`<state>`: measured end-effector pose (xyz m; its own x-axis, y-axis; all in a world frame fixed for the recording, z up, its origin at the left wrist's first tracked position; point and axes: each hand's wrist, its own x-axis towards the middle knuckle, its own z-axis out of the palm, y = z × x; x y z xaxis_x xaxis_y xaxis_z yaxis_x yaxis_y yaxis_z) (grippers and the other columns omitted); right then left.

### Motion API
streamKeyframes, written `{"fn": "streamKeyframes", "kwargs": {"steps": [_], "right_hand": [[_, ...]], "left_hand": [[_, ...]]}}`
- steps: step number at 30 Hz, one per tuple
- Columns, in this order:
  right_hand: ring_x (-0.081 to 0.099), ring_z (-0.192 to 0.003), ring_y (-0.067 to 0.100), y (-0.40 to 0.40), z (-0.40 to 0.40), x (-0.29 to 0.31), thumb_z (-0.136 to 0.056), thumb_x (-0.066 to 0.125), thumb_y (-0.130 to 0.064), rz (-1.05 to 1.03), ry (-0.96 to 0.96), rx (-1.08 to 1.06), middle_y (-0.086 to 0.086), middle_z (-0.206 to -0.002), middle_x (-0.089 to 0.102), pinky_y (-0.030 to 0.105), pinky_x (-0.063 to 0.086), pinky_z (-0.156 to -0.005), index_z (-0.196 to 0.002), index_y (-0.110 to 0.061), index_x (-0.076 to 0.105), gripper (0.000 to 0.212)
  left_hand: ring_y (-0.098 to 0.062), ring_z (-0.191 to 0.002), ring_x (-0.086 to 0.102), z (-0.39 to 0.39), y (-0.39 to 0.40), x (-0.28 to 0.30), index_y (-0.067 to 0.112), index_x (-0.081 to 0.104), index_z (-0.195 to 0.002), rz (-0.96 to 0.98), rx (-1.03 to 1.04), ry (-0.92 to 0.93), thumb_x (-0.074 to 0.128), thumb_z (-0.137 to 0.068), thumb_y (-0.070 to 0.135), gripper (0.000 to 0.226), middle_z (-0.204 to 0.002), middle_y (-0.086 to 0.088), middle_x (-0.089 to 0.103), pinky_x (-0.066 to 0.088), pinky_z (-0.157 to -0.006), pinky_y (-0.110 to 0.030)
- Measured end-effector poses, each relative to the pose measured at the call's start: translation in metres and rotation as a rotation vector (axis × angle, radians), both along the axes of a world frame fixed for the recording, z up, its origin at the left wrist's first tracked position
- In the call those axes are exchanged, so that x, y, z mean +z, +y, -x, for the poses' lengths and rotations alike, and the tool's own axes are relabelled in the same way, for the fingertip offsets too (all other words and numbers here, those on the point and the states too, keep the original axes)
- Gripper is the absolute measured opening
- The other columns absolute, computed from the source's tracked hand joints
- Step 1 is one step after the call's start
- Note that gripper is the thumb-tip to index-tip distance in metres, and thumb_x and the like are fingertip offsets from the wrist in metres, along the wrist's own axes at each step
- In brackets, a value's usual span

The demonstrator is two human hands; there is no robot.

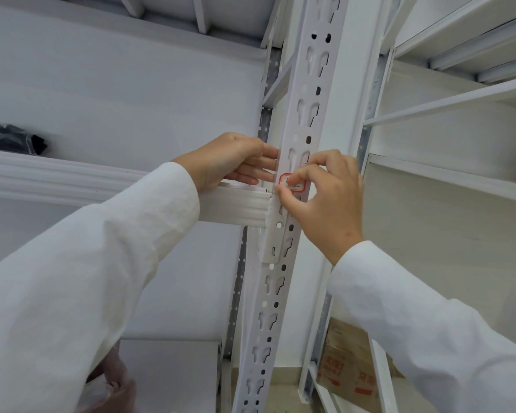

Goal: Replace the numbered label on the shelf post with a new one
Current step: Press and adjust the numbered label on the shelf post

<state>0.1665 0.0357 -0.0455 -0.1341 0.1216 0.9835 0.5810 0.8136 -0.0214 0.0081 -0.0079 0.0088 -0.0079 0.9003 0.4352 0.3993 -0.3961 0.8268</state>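
A white perforated shelf post (pixel 306 93) runs up the middle of the head view. A small white label with a red border (pixel 298 187) is stuck on its front face, just above the shelf beam. My right hand (pixel 325 201) is at the label, thumb and forefinger pinching at its left edge and partly covering it. My left hand (pixel 230 160) rests on the post's left side, fingers stretched along the edge, and seems to hold thin white sheets (pixel 245 187) against the beam. The number on the label is hidden by my fingers.
A white shelf beam (pixel 102 180) joins the post from the left. A dark bagged item (pixel 12 138) lies on the left shelf. More white shelving (pixel 459 180) stands to the right, with a cardboard box (pixel 349 365) on the floor below.
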Motion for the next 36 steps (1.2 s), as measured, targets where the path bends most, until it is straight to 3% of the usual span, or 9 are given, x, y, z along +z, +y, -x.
{"fn": "streamKeyframes", "kwargs": {"steps": [12, 21, 26, 30, 36], "right_hand": [[0.044, -0.092, 0.014, 0.005, -0.002, -0.007, -0.073, 0.067, -0.016, -0.027, 0.053, 0.11, -0.001, -0.087, 0.063, 0.033, 0.036, -0.082, -0.065, -0.015, 0.066, 0.008], [0.048, -0.089, 0.016, 0.009, -0.012, -0.011, -0.078, 0.07, -0.021, -0.093, 0.037, 0.156, -0.002, -0.086, 0.063, 0.036, 0.04, -0.081, -0.074, -0.017, 0.071, 0.005], [0.044, -0.088, 0.009, 0.015, -0.023, -0.006, -0.081, 0.064, -0.035, -0.007, 0.087, 0.205, -0.008, -0.09, 0.053, 0.036, 0.041, -0.081, -0.093, -0.019, 0.071, 0.021], [0.05, -0.091, 0.022, 0.021, -0.024, 0.003, -0.086, 0.062, -0.025, -0.073, -0.082, 0.117, 0.003, -0.096, 0.058, 0.039, 0.041, -0.083, -0.105, -0.02, 0.07, 0.021], [0.041, -0.089, 0.018, 0.023, -0.02, 0.019, -0.085, 0.063, -0.023, -0.181, -0.191, 0.051, 0.009, -0.091, 0.058, 0.037, 0.037, -0.076, -0.101, -0.021, 0.071, 0.018]], "left_hand": [[-0.011, -0.083, 0.072, 0.0, -0.001, 0.0, 0.017, 0.066, -0.098, -0.002, -0.003, -0.008, 0.034, -0.085, 0.01, 0.035, -0.099, -0.002, 0.073, 0.052, -0.07, -0.022], [-0.01, -0.081, 0.072, -0.001, -0.002, 0.0, 0.018, 0.067, -0.097, 0.001, 0.008, -0.002, 0.033, -0.085, 0.009, 0.037, -0.095, 0.001, 0.073, 0.053, -0.072, -0.022], [-0.011, -0.082, 0.072, -0.001, -0.002, 0.0, 0.014, 0.066, -0.103, -0.011, 0.021, 0.007, 0.036, -0.087, 0.013, 0.034, -0.099, -0.001, 0.073, 0.052, -0.077, -0.025], [-0.011, -0.082, 0.072, -0.002, -0.002, -0.002, 0.011, 0.066, -0.108, -0.058, 0.044, 0.019, 0.043, -0.089, 0.019, 0.031, -0.099, -0.002, 0.073, 0.052, -0.075, -0.024], [-0.011, -0.082, 0.072, -0.002, -0.002, -0.002, 0.011, 0.067, -0.107, -0.064, 0.045, 0.019, 0.043, -0.089, 0.019, 0.031, -0.098, -0.002, 0.073, 0.052, -0.074, -0.023]]}}
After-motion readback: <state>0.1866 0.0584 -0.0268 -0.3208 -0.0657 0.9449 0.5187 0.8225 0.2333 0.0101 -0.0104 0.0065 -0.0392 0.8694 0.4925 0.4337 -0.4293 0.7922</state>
